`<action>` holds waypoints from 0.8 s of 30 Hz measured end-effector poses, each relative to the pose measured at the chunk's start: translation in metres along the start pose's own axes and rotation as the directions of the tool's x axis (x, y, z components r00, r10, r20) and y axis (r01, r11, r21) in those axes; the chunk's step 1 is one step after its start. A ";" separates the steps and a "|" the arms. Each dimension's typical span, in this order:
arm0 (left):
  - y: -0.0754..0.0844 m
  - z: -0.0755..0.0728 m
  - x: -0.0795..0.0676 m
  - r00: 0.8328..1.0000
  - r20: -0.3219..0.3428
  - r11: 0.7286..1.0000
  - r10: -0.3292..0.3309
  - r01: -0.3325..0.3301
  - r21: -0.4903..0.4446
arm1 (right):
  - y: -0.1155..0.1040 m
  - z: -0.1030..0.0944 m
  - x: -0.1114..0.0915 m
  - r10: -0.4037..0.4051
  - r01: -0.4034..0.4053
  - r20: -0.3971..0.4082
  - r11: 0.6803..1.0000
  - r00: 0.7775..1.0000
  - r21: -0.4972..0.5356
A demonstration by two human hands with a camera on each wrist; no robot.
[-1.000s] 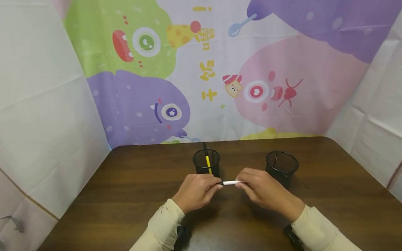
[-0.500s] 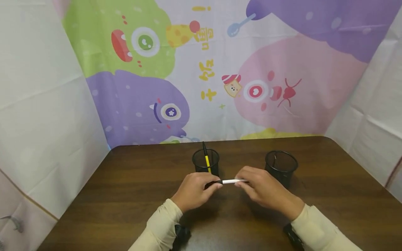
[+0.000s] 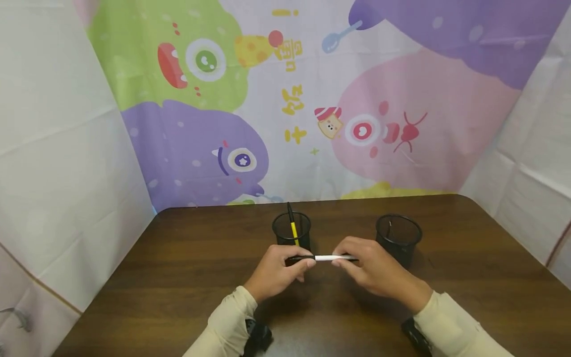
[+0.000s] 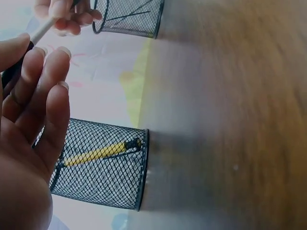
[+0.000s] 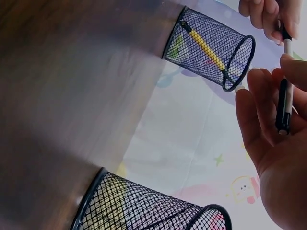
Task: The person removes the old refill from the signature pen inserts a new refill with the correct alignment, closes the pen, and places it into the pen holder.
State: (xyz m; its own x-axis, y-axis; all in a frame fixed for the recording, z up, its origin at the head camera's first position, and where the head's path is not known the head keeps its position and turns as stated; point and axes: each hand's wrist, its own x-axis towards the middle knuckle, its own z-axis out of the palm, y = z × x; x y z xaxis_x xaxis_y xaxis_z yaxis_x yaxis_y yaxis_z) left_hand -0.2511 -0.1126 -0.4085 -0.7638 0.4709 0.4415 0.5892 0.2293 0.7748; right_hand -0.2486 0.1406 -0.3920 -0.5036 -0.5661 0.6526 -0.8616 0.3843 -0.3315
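Observation:
A white pen with black ends (image 3: 324, 258) is held level between both hands above the table. My left hand (image 3: 273, 273) pinches its black end between thumb and forefinger. My right hand (image 3: 379, 270) pinches the other half, and in the right wrist view the black clip end (image 5: 283, 120) sticks out past those fingers. Just behind the left hand stands a black mesh pen cup (image 3: 281, 237) with a yellow and black pen (image 3: 294, 230) leaning in it. A second mesh pen cup (image 3: 401, 253) stands behind the right hand, with a thin dark stick-like item (image 4: 132, 15) inside.
The brown wooden table (image 3: 178, 277) has rounded far corners. A cartoon-printed cloth (image 3: 308, 168) hangs at its back edge, and pale cloth walls (image 3: 67, 148) flank both sides.
Both hands stay in nearly the same place. My left fingers have shifted on the pen, and more of its black end shows there. More of its right end also shows.

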 end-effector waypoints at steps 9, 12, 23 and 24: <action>0.000 -0.002 -0.002 0.997 0.012 0.994 -0.073 0.073 -0.076 | -0.001 0.001 0.001 0.015 -0.013 -0.015 0.997 1.000 0.072; 0.000 -0.001 -0.002 0.998 0.004 0.997 -0.058 0.058 -0.044 | -0.001 0.000 0.002 0.025 -0.024 -0.009 0.996 1.000 0.081; -0.003 0.004 -0.001 0.997 -0.013 0.995 -0.077 0.076 -0.063 | -0.001 0.000 0.001 0.040 -0.039 -0.015 0.995 0.999 0.088; -0.003 0.004 -0.002 0.996 -0.012 0.994 -0.085 0.083 -0.072 | -0.001 0.000 0.001 0.043 -0.041 -0.017 0.995 0.999 0.087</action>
State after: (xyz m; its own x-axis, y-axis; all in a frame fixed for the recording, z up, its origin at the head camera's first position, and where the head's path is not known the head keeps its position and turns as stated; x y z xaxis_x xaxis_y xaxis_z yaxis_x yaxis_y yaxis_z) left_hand -0.2507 -0.1105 -0.4135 -0.8139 0.4397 0.3797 0.5028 0.2056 0.8396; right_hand -0.2483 0.1401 -0.3913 -0.5391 -0.5363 0.6494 -0.8422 0.3424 -0.4165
